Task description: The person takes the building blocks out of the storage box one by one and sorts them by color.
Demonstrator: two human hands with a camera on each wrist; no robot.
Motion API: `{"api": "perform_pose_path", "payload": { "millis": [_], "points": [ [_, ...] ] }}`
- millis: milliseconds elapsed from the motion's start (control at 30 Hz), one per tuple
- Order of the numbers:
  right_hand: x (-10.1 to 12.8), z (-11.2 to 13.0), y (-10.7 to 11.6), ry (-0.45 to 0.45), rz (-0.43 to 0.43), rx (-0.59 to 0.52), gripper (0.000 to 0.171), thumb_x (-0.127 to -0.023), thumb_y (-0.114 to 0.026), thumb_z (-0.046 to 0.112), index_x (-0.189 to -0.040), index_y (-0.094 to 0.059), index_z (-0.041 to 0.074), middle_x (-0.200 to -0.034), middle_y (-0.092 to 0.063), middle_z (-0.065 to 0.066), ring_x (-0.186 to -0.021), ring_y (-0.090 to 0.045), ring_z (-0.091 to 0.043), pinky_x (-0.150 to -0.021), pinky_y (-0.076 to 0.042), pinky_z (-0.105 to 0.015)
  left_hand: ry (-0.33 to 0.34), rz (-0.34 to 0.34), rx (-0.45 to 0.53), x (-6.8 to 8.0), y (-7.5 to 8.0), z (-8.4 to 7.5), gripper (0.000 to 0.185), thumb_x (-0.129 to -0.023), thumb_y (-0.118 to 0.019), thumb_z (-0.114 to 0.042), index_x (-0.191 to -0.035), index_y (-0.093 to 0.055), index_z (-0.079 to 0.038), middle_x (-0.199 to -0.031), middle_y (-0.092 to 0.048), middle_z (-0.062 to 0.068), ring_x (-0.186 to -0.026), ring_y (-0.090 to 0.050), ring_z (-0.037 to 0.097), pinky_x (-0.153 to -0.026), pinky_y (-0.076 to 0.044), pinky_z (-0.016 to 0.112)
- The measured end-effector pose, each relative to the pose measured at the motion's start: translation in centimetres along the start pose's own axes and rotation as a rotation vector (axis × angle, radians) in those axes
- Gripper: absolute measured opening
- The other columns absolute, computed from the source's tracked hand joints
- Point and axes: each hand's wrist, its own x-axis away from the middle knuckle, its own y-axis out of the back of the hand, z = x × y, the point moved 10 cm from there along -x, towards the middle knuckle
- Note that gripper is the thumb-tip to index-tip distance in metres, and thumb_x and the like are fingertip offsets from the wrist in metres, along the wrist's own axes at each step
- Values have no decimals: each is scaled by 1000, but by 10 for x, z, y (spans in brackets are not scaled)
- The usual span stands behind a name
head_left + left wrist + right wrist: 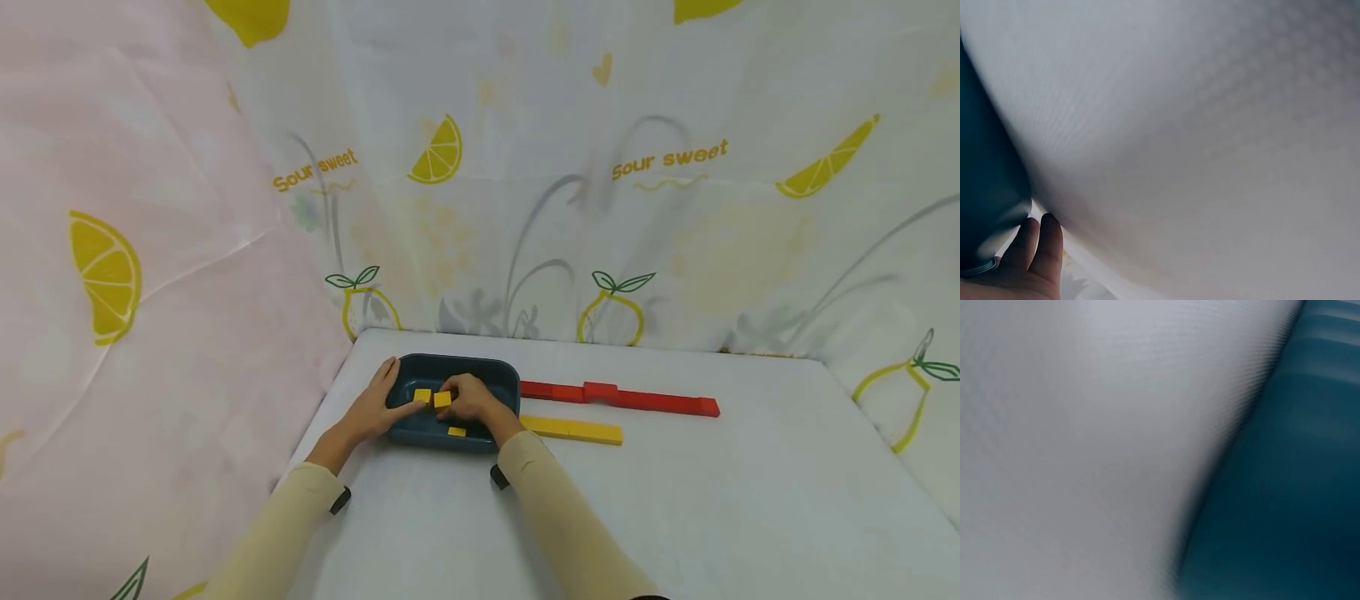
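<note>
In the head view a dark blue rectangular tray [450, 444] stands on the white table. My right hand [472, 395] reaches over its right side and pinches a yellow cube [442, 401] above the tray floor. At the left side, my left hand [371, 410] rests against the rim, fingers straight along the outside and thumb reaching inside. Beside that thumb is a second yellow block [422, 395]. Another yellow block [457, 432] lies near the tray's front wall. In the left wrist view two straight fingers [1047, 250] show beside the tray. The right wrist view shows tray wall, no hand.
A long row of red blocks [652, 401] extends rightward from behind the tray's right side. In front of it lies a shorter yellow row [573, 429]. Lemon-printed curtains [525, 208] stand behind and to the left of the white table [750, 500].
</note>
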Motion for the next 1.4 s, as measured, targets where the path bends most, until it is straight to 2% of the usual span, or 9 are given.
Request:
{"api": "perform_pose_path", "payload": {
  "millis": [333,867,1200,1400],
  "points": [
    [-4,-1,2,6,-20,19,35,-79,-85,16,-109,-69,6,-101,-65,-6,-85,-57,-16,-84,-55,-32,-7,-4,23,-1,3,-1,109,-87,-60,-66,-159,-6,-4,-167,-2,16,-152,-11,39,-119,-21,61],
    [-3,-1,3,13,-45,52,38,-78,-85,22,-111,-71,8,-105,-65,-5,-89,-56,-16,-85,-53,-32,-1,-1,4,-1,2,1,109,-87,-60,-66,-159,-5,-5,-167,-1,16,-152,-12,39,-119,-21,60],
    [-1,0,9,9,-60,-8,35,-80,-84,20,-109,-71,6,-99,-67,-5,-84,-59,-16,-80,-55,-29,2,-2,15,-1,2,-2,110,-87,-59,-67,-159,-4,-4,-167,-1,17,-153,-10,38,-120,-20,59],
    [-3,1,7,15,-64,21,37,-83,-82,22,-114,-70,7,-106,-68,-6,-90,-59,-17,-88,-54,-32,4,-6,13,-1,2,-1,108,-89,-59,-64,-159,-5,-3,-167,-2,18,-152,-11,39,-120,-20,59]
  ]
}}
